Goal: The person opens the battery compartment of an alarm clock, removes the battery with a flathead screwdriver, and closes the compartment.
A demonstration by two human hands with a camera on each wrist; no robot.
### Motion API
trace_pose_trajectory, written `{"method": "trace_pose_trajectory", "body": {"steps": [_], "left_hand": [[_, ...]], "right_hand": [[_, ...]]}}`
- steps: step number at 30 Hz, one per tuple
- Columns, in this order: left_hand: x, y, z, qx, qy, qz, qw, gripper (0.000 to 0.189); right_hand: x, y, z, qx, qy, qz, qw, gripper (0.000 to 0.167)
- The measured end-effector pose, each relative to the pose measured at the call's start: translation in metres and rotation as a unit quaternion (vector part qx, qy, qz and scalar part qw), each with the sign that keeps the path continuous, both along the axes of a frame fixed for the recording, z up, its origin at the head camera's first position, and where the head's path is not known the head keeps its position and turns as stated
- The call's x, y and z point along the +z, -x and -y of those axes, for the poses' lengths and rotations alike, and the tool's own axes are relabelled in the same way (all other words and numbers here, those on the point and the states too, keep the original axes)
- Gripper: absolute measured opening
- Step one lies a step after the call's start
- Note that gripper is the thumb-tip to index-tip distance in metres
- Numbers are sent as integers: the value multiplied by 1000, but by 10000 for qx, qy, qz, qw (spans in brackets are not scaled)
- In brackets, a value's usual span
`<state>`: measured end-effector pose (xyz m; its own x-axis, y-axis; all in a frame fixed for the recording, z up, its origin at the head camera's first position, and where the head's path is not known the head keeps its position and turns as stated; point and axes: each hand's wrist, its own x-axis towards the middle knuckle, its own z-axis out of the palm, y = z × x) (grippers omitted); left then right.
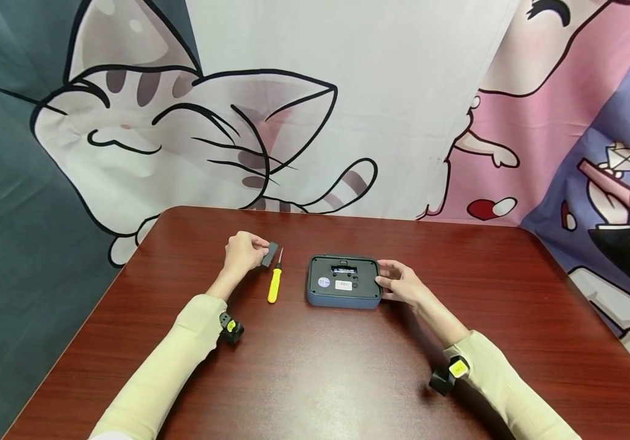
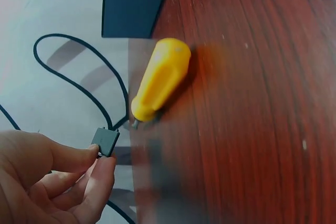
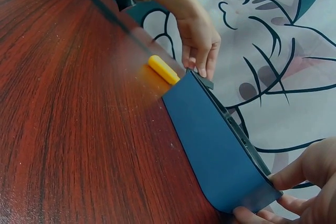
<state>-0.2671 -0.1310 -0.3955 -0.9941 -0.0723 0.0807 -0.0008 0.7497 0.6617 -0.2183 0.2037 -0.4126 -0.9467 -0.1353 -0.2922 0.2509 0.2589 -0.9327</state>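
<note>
My left hand (image 1: 243, 252) pinches a small dark grey battery cover (image 1: 270, 254) between thumb and fingers, just above the table. The left wrist view shows the flat cover (image 2: 106, 141) at the fingertips. Right beside it lies a screwdriver (image 1: 274, 286) with a yellow handle, its thin shaft pointing away from me. A blue box-shaped device (image 1: 344, 302) lies with its black back up; a small open recess (image 1: 344, 269) with something shiny inside is visible there. My right hand (image 1: 399, 282) holds the device by its right end, thumb on the upper edge and fingers against the side.
The reddish-brown wooden table (image 1: 315, 379) has its far edge close behind the device. A curtain (image 1: 402, 91) printed with cartoon animals hangs beyond it. Each wrist carries a small black camera (image 1: 231, 328).
</note>
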Motion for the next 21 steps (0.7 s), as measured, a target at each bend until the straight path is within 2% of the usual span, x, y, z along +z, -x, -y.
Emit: {"method": "trace_pose_trajectory", "body": {"steps": [4, 7, 16, 21], "left_hand": [[-1, 1, 7, 135, 30, -60, 9999, 15], [-1, 2, 11, 209, 62, 41, 9998, 15], [-4, 2, 17, 330, 46, 873, 9956, 14], [-8, 2, 18, 323, -97, 1135, 9930, 14]], "right_hand": [[1, 0, 0, 15, -20, -10, 10000, 52], [1, 0, 0, 23, -1, -10, 10000, 52], [1, 0, 0, 30, 21, -12, 10000, 51], [1, -1, 0, 20, -1, 13, 10000, 52]]}}
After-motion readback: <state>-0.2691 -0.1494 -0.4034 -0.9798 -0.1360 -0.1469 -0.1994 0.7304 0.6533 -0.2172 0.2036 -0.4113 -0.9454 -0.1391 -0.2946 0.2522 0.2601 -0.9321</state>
